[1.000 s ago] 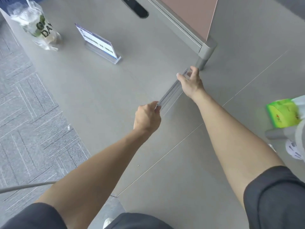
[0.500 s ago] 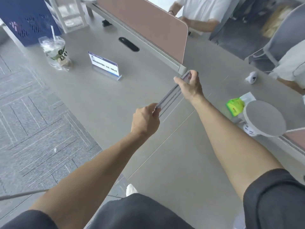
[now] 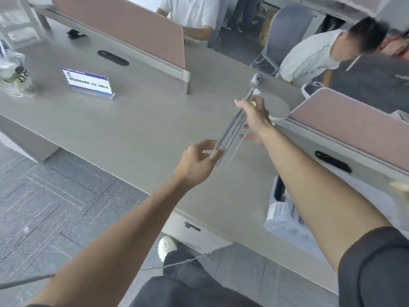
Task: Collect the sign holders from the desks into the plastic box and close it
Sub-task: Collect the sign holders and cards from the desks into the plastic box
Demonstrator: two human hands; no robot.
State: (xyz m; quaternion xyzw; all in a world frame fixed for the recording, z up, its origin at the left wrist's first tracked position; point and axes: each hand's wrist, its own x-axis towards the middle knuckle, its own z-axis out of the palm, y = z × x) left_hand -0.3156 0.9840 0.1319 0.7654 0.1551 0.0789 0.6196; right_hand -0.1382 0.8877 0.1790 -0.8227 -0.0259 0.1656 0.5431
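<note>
I hold a clear acrylic sign holder (image 3: 232, 129) edge-on above the grey desk (image 3: 137, 129), one hand at each end. My left hand (image 3: 199, 160) pinches its near end and my right hand (image 3: 254, 117) grips its far end. A second sign holder (image 3: 88, 82) with a blue and white card stands upright on the desk at the far left. The clear plastic box (image 3: 285, 220) sits at the desk's near right edge, partly hidden behind my right forearm; whether it is open I cannot tell.
Pink divider panels (image 3: 124, 27) run along the desk's far side and at right (image 3: 354, 120). A bagged drink cup (image 3: 13, 74) stands at far left. A round grey pad (image 3: 274, 105) lies beyond my right hand. Two seated people (image 3: 309, 56) are across the desk.
Both hands have lifted the clear sign holder off the desk and carried it to the right, towards the box side. The view has swung up and right, bringing the box and the people into sight.
</note>
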